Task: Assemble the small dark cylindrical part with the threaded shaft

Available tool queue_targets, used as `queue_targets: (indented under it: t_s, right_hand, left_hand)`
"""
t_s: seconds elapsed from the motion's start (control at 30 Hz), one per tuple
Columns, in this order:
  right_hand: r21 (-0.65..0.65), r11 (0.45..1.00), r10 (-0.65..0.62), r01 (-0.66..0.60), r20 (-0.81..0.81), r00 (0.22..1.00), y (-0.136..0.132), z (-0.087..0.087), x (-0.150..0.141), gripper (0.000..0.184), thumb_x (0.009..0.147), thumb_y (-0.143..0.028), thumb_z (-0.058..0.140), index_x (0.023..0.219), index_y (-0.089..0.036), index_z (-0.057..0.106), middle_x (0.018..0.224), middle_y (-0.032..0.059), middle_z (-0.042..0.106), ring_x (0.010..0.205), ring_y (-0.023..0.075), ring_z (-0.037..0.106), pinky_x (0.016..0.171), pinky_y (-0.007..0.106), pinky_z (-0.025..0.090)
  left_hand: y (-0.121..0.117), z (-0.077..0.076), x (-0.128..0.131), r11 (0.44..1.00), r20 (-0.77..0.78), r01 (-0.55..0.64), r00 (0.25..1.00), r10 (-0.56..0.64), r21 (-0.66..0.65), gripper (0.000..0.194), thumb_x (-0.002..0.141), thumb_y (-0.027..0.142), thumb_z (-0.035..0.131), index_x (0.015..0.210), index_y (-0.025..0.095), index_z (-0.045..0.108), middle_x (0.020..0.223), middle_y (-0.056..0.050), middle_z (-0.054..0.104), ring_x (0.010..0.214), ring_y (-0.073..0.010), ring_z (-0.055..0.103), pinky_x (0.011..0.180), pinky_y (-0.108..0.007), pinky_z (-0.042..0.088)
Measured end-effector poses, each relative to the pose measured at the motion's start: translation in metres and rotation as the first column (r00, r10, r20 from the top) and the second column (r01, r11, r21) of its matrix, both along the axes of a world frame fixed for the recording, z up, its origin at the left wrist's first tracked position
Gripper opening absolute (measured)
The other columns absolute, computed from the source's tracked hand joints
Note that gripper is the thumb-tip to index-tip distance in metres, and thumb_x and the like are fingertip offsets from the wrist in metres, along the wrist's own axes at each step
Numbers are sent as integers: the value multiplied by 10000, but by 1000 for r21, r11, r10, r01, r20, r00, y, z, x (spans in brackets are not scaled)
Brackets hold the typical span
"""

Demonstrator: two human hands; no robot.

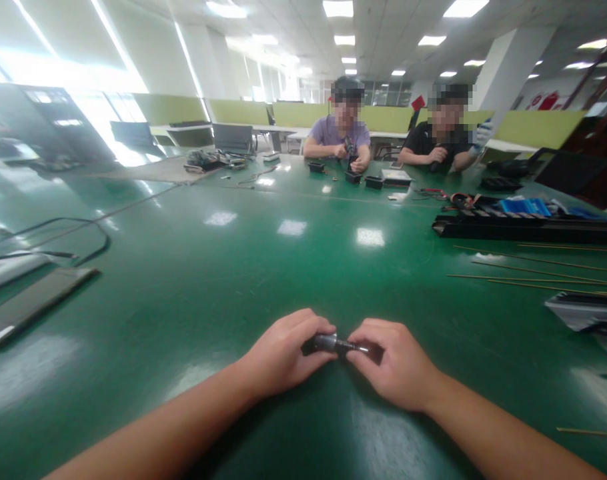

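Low over the green table (243, 267), close to me, both my hands meet on one small dark metal cylinder (333, 344) with a thin shaft sticking out to the right. My left hand (283, 353) grips the thicker dark end with curled fingers. My right hand (393, 363) pinches the thin shaft end. Most of the part is hidden by my fingers.
A flat dark panel (28, 303) and cables (58, 237) lie at the left. Thin wooden sticks (533, 270) and a long black tray (523, 227) of parts lie at the right. Two people (341, 133) sit across the table with small black boxes (363, 179).
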State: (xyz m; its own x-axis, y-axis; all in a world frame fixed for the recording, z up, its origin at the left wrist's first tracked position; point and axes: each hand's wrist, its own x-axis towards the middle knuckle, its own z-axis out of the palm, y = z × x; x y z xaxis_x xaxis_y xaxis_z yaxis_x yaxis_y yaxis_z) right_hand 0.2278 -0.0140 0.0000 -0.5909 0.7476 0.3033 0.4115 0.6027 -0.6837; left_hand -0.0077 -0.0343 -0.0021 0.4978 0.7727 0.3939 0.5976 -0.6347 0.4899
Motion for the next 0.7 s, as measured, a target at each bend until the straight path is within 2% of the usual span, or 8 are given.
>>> queue_targets:
  t_s: [0.3, 0.7]
  right_hand:
    - [-4, 1000, -22, 22, 17, 1000, 0, -3, -1, 15, 800, -174, 678, 788, -182, 684, 708, -3, 605, 642, 142, 538, 607, 272, 372]
    - [3, 998, -55, 55, 11, 998, 2, -3, -1, 72, 820, -195, 668, 750, -180, 661, 675, -7, 586, 618, 137, 529, 589, 269, 358]
  left_hand:
    - [1, 0, 0, 1000, 11, 7, 1000, -7, 16, 221, 871, 236, 678, 1073, 197, 599, 942, -51, 650, 849, -176, 597, 747, -276, 479]
    - [2, 1, -3, 1000, 9, -22, 1000, 22, 12, 210, 870, 240, 683, 1063, 209, 606, 947, -39, 651, 858, -170, 598, 765, -277, 476]
